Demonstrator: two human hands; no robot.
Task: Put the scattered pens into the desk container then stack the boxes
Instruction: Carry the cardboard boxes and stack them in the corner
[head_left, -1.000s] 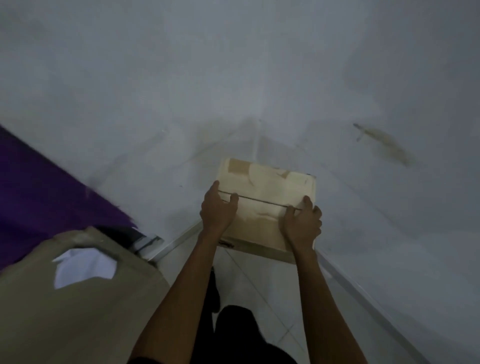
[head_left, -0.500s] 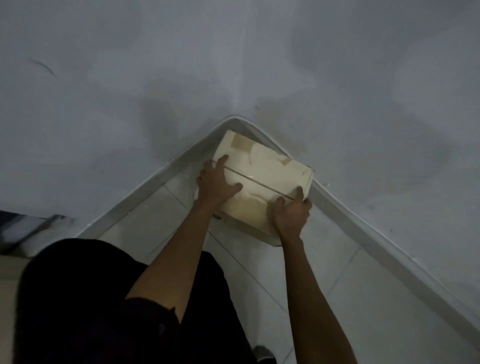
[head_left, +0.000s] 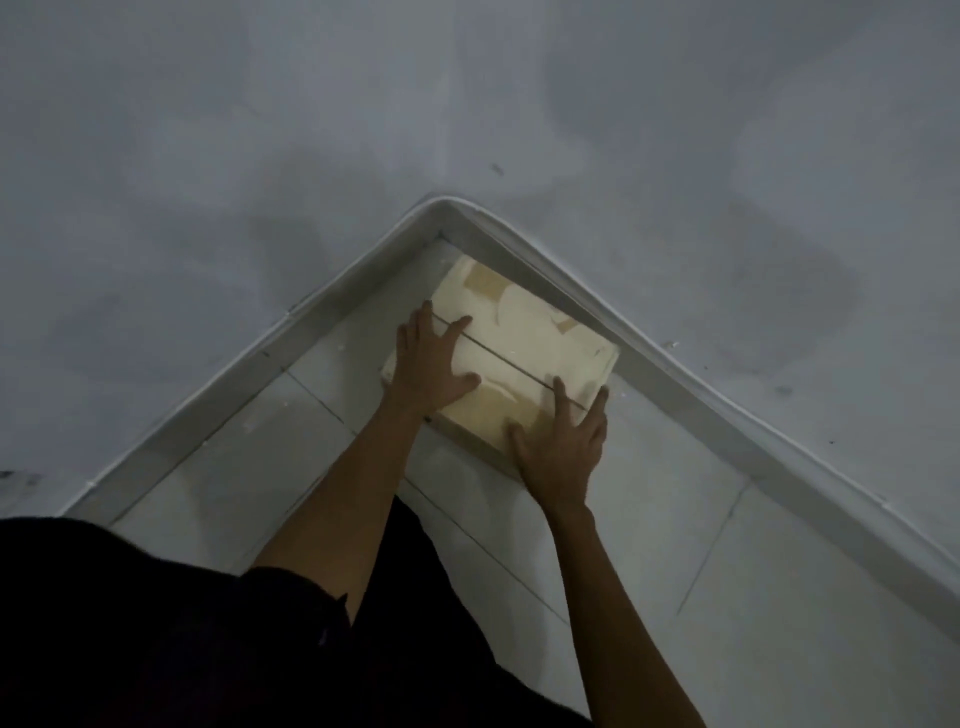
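Since the earlier frames the cardboard box (head_left: 522, 327) has come down from the air and been set into the corner of the room, and the fingers that curled over its near edge have opened out flat. Now the box sits on the tiled floor (head_left: 675, 530), its far sides close to the skirting (head_left: 260, 371) of both walls, though I cannot tell if it touches. The left hand (head_left: 431, 364) lies on the left part of the top, across the seam between the flaps. The right hand (head_left: 563, 447) lies on the near right corner. The grip of both hands is wide, with fingers spread and straight; they hold nothing and only rest or press on the cardboard. I judge that this box is now placed as the base of a stack, and the hands can probably let go. No second box is visible here, and no pens or desk container, so I cannot say how the pen step stands. The next box must be fetched from outside this view.
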